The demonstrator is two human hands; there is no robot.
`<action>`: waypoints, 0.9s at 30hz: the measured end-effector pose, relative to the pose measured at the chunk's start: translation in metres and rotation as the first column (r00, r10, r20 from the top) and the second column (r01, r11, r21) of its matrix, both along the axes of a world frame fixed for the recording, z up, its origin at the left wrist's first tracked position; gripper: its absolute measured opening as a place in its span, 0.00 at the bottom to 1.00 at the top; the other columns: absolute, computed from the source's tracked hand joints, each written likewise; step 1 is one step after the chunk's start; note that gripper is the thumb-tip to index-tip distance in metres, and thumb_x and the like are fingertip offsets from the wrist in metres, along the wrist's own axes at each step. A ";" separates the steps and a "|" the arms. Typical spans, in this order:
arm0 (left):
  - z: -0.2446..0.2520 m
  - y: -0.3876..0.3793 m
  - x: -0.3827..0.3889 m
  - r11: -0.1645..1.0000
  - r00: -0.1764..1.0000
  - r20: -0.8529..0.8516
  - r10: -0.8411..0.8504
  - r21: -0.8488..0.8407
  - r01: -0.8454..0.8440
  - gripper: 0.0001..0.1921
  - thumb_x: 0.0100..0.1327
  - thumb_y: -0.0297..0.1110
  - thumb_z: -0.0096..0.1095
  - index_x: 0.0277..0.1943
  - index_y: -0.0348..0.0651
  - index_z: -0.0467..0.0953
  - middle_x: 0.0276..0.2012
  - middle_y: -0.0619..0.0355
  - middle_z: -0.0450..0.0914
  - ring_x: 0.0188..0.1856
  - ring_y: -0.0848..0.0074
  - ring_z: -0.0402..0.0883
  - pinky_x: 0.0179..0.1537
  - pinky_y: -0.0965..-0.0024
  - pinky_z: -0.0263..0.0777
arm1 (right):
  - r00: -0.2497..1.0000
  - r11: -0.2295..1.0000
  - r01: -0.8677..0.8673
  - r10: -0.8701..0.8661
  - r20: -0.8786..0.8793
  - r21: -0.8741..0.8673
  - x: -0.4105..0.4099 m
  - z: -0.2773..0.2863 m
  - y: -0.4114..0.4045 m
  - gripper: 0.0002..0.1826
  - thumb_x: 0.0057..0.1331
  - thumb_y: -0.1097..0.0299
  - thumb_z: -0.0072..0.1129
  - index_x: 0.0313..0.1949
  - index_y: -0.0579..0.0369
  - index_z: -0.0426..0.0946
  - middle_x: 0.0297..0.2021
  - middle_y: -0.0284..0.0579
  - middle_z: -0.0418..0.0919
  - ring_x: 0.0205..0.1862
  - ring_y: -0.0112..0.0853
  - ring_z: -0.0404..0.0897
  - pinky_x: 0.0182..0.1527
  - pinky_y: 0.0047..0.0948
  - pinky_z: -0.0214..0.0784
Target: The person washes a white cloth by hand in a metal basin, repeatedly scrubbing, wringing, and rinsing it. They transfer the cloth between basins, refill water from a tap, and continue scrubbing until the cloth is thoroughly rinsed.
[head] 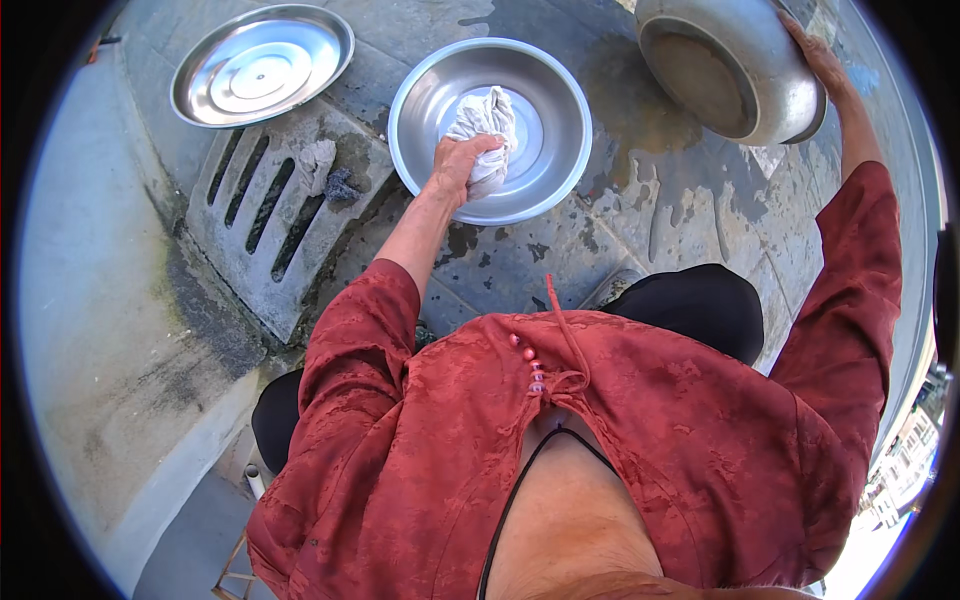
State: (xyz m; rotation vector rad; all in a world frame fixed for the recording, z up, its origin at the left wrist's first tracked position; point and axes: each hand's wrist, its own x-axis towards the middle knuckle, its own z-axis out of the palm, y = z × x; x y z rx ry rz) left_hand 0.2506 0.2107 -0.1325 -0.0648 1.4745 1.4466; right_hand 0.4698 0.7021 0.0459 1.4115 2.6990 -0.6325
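My left hand (459, 166) grips a bunched white cloth (486, 120) over the inside of a steel basin (551, 180) in front of me. At the upper right, my right hand (814, 51) is on the far side of a large metal pot (731, 45), which is tipped so its round base shows. Its fingertips are partly hidden, and the pot's opening faces away from view. To the upper left lies a shiny round metal lid or shallow tray (261, 75), with a small dark spot at its centre.
A slotted concrete drain cover (259, 217) lies at left, bearing a crumpled pale rag (316, 166) and a dark scouring pad or rag (341, 185). A stained wall (97, 247) rises beyond it. Wet patches mark the stone paving (622, 142) between basin and pot.
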 end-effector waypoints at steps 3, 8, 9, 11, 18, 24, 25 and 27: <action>-0.022 -0.006 0.000 0.988 0.983 -0.167 -0.072 -0.148 0.047 0.28 0.46 0.30 0.73 0.50 0.27 0.70 0.41 0.47 0.80 0.38 0.68 0.82 0.40 0.67 0.78 | 0.990 0.975 -0.067 0.038 -0.137 -0.213 0.001 -0.001 -0.017 0.42 0.58 0.28 0.49 0.45 0.61 0.80 0.34 0.44 0.82 0.37 0.28 0.80 0.45 0.26 0.70; -0.032 -0.008 0.004 0.951 0.916 -0.345 -0.206 -0.290 0.105 0.45 0.41 0.37 0.78 0.59 0.24 0.59 0.51 0.40 0.72 0.49 0.59 0.79 0.48 0.66 0.76 | 0.951 0.944 -0.292 0.269 -0.153 -0.155 -0.005 -0.009 -0.096 0.33 0.55 0.45 0.65 0.47 0.65 0.77 0.32 0.41 0.81 0.32 0.28 0.79 0.39 0.26 0.72; -0.032 -0.006 0.001 0.953 0.914 -0.344 -0.214 -0.280 0.118 0.45 0.41 0.37 0.78 0.59 0.24 0.59 0.51 0.40 0.72 0.49 0.59 0.79 0.48 0.66 0.76 | 0.943 0.948 -0.319 0.319 -0.098 0.015 0.000 -0.017 -0.103 0.32 0.54 0.50 0.68 0.51 0.63 0.75 0.34 0.41 0.82 0.33 0.30 0.80 0.41 0.28 0.71; -0.030 0.001 0.001 0.757 0.557 -0.549 -0.623 -0.603 0.253 0.41 0.44 0.44 0.75 0.58 0.27 0.65 0.52 0.38 0.72 0.49 0.54 0.78 0.53 0.63 0.71 | 0.929 0.811 -0.319 0.371 0.009 -0.490 -0.007 -0.016 -0.122 0.24 0.55 0.59 0.67 0.47 0.63 0.78 0.31 0.39 0.82 0.33 0.29 0.78 0.42 0.27 0.71; 0.027 0.038 0.037 0.921 0.824 -0.412 -0.388 -0.143 0.362 0.31 0.56 0.46 0.67 0.55 0.29 0.71 0.49 0.44 0.77 0.52 0.62 0.76 0.52 0.64 0.71 | 0.718 0.750 -0.624 0.661 0.219 -0.219 0.059 -0.065 -0.221 0.09 0.56 0.71 0.60 0.38 0.55 0.78 0.28 0.50 0.80 0.37 0.45 0.80 0.40 0.42 0.71; 0.019 0.066 0.082 0.885 0.833 0.298 -0.466 0.156 0.439 0.42 0.61 0.58 0.62 0.60 0.24 0.58 0.50 0.41 0.71 0.50 0.60 0.76 0.47 0.56 0.75 | 0.732 0.746 -0.663 0.663 0.158 -0.063 0.113 -0.109 -0.240 0.06 0.56 0.74 0.54 0.34 0.51 0.77 0.28 0.44 0.76 0.37 0.43 0.78 0.37 0.43 0.71; 0.016 0.075 0.091 0.883 0.830 0.300 -0.470 0.154 0.444 0.42 0.61 0.58 0.62 0.60 0.24 0.58 0.50 0.41 0.71 0.50 0.60 0.76 0.47 0.56 0.75 | 0.735 0.750 -0.659 0.660 0.157 -0.065 0.115 -0.111 -0.241 0.06 0.56 0.74 0.54 0.34 0.51 0.77 0.28 0.44 0.76 0.37 0.43 0.78 0.37 0.43 0.71; 0.010 0.093 0.109 0.899 0.822 0.379 -0.425 0.072 0.431 0.44 0.60 0.59 0.61 0.61 0.24 0.57 0.52 0.39 0.70 0.51 0.56 0.75 0.49 0.51 0.74 | 0.766 0.772 -0.633 0.635 0.102 -0.056 0.118 -0.114 -0.245 0.06 0.55 0.75 0.54 0.34 0.52 0.76 0.28 0.44 0.76 0.37 0.43 0.78 0.38 0.42 0.71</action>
